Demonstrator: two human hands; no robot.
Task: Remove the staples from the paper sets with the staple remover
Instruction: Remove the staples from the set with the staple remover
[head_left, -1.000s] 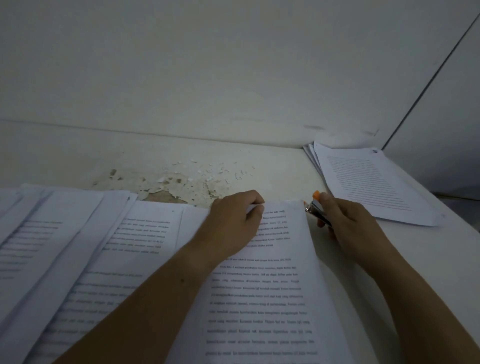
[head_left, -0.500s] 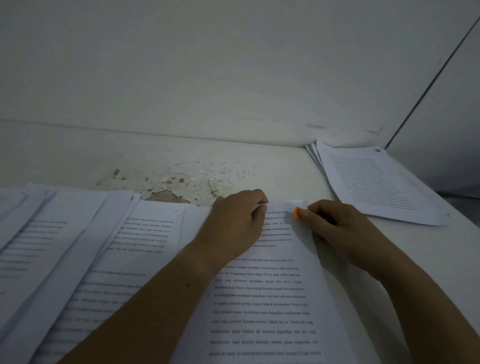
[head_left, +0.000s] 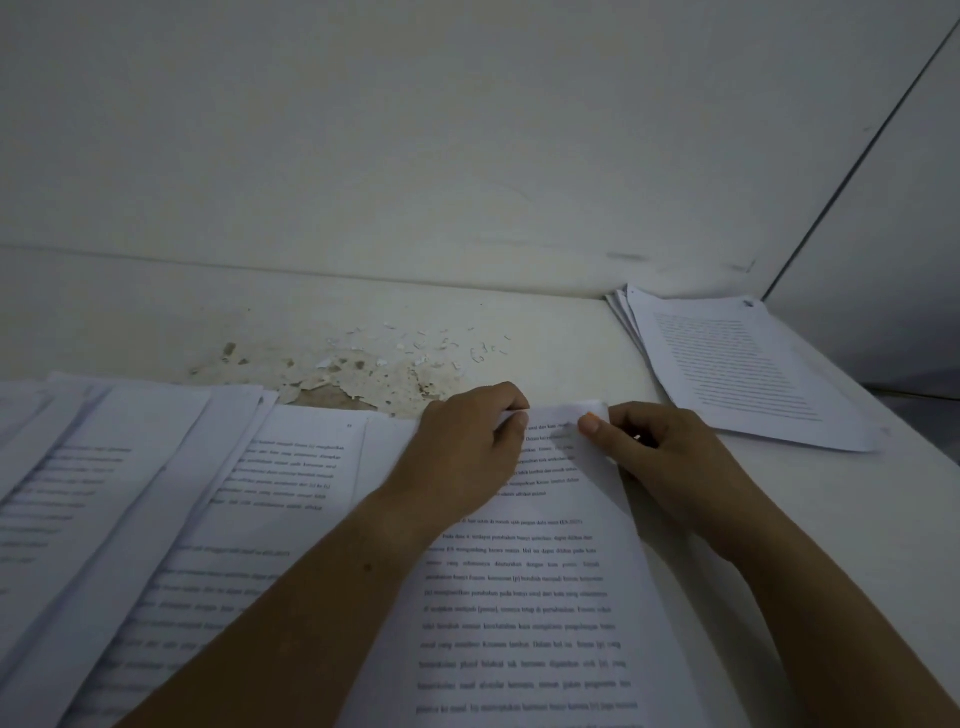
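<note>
the paper set (head_left: 530, 597) lies at lower centre of the frame on the table (head_left: 571, 338). its top edge is pinched by the left hand (head_left: 467, 452), and its upper right corner is pinched under the thumb of the right hand (head_left: 670, 457), fingers curled. the staple remover is not seen. if the corner is pulled with a staple left in, the sheets could be torn.

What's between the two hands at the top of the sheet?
Head view: only the paper set's top strip, with printed lines on it. The left hand pinches its edge, and the right hand's thumb rests on it.
</note>
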